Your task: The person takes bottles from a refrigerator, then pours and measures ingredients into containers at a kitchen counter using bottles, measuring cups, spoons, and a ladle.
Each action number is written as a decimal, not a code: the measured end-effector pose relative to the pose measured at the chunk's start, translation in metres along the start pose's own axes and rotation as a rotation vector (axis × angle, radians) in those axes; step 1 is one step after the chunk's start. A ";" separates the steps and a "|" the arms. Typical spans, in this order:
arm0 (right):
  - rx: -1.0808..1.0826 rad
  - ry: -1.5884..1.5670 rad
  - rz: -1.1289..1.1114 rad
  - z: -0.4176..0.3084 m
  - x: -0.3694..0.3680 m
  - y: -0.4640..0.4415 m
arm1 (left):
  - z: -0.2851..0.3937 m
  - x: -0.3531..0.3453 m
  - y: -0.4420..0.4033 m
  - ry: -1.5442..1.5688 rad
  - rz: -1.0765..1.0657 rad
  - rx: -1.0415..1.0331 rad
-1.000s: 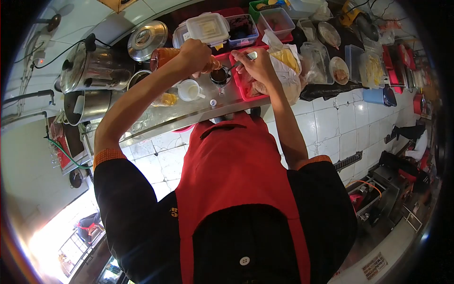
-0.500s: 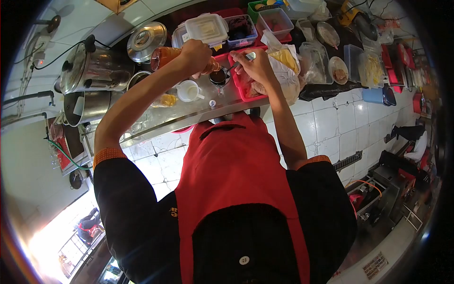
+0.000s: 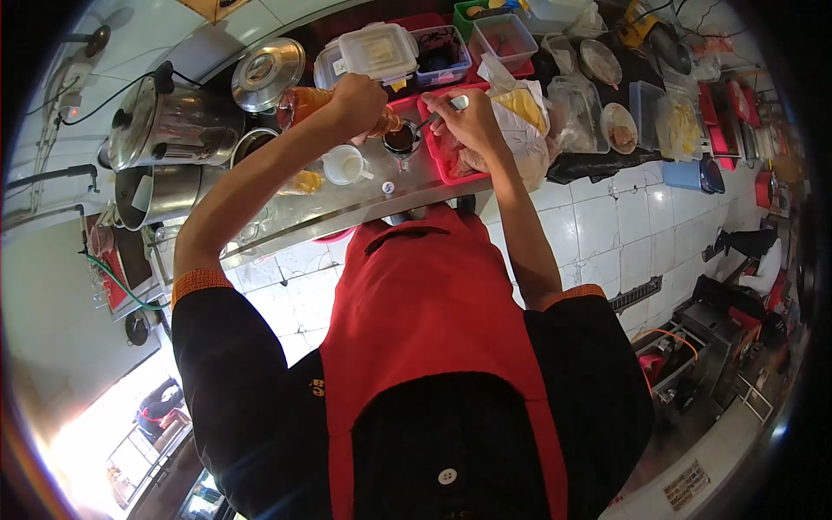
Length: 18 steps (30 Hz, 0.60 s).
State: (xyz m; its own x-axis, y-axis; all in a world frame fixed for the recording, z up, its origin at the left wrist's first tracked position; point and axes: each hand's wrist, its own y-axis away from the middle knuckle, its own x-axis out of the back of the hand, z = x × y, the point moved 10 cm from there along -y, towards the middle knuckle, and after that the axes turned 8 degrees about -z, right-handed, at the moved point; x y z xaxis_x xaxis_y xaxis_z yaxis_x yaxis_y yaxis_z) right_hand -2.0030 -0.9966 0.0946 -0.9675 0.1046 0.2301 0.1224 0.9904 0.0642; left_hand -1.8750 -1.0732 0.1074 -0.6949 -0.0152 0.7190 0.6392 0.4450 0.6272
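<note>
My left hand (image 3: pixel 360 106) is wrapped round a bottle of amber liquid (image 3: pixel 303 107). The bottle lies tilted, its neck (image 3: pixel 387 124) pointing down at the rim of a small glass cup (image 3: pixel 401 160) with dark liquid in it. Between the fingers of my right hand (image 3: pixel 468 120) is a metal spoon (image 3: pixel 425 124), its lower end reaching to the cup. Whether liquid is flowing from the bottle is too small to tell. A white plastic jug (image 3: pixel 346 165) stands left of the cup, and a small bottle cap (image 3: pixel 388 187) lies near the counter's front edge.
Right of the cup sits a red tray (image 3: pixel 452 173) with wrapped bags (image 3: pixel 524 139). Lidded plastic boxes (image 3: pixel 378 52) stand behind. At left are large metal pots (image 3: pixel 199 126) and a round lid (image 3: pixel 269 74). Another person (image 3: pixel 158 407) is beyond the bright opening.
My hands, the bottle and the spoon hold almost the same place over the cup. The person beyond the opening has shifted slightly.
</note>
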 end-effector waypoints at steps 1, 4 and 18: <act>-0.007 0.008 0.003 0.001 0.000 0.000 | 0.000 -0.002 -0.002 0.022 0.021 -0.013; 0.005 -0.001 -0.002 0.001 -0.001 -0.001 | 0.001 -0.003 -0.001 0.034 0.035 -0.019; -0.041 -0.011 -0.036 -0.003 -0.006 -0.001 | 0.001 -0.001 0.003 0.030 0.025 -0.006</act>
State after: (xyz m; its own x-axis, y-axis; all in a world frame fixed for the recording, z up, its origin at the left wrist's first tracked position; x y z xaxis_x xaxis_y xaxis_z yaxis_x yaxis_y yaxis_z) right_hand -1.9969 -0.9982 0.0966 -0.9738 0.0706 0.2164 0.0965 0.9890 0.1118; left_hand -1.8724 -1.0709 0.1082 -0.6688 -0.0312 0.7428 0.6580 0.4401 0.6110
